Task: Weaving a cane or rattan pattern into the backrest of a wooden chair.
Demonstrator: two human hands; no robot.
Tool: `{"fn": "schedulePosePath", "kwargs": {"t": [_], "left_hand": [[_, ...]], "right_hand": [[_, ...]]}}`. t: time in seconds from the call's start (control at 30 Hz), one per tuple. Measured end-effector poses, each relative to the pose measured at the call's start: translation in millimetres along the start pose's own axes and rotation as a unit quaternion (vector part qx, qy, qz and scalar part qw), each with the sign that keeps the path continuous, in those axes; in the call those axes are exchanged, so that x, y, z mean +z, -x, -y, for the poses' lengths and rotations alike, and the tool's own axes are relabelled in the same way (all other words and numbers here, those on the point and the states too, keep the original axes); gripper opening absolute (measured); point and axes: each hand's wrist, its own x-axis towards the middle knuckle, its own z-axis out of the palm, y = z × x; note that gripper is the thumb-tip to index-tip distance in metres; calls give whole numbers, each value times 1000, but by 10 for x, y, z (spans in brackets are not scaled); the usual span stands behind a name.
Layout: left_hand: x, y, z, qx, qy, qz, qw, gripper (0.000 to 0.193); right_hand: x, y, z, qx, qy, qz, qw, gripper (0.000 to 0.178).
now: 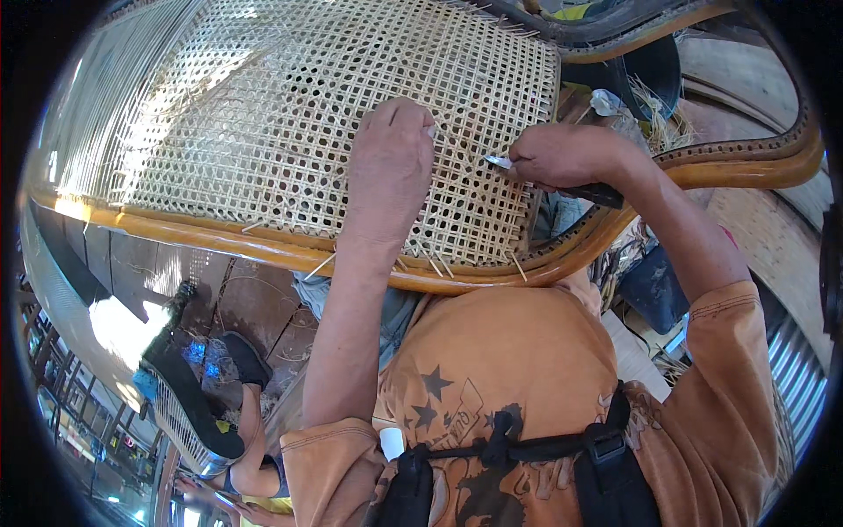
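Note:
A woven cane panel [307,114] with an open lattice of pale strips fills a curved, varnished wooden frame [202,235]. My left hand [392,149] rests on the middle of the weave, fingers curled under and pressed together; whatever they pinch is hidden beneath them. To its right, my right hand [562,154] grips a knife [499,162]. Its short silver blade points left, close over the weave, and a dark handle shows below the palm. Loose cane ends [435,262] stick out over the frame's near edge.
Unwoven strands [97,114] run along the far left. A dark bucket [645,75] with cane scraps stands at the upper right, beyond the frame's curved arm [746,171]. Another person's leg [251,422] shows at lower left, beside a second strung frame [180,422].

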Motion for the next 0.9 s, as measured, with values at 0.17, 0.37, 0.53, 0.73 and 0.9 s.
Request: {"fn": "schedulePosePath", "kwargs": {"t": [0.17, 0.37, 0.53, 0.73, 0.9], "left_hand": [[14, -12, 11, -15, 26, -9, 1000, 6], [7, -17, 11, -23, 31, -2, 999, 6], [26, -8, 10, 21, -17, 10, 1000, 9], [105, 19, -95, 104, -116, 53, 986, 19], [103, 31, -66, 123, -125, 77, 982, 16]], "right_hand": [[-36, 4, -34, 6, -29, 33, 999, 36], [-62, 4, 11, -6, -5, 20, 1000, 31], [-108, 6, 168, 20, 64, 36, 997, 30], [143, 19, -33, -4, -38, -21, 999, 30], [322, 22, -57, -24, -82, -119, 989, 32]]}}
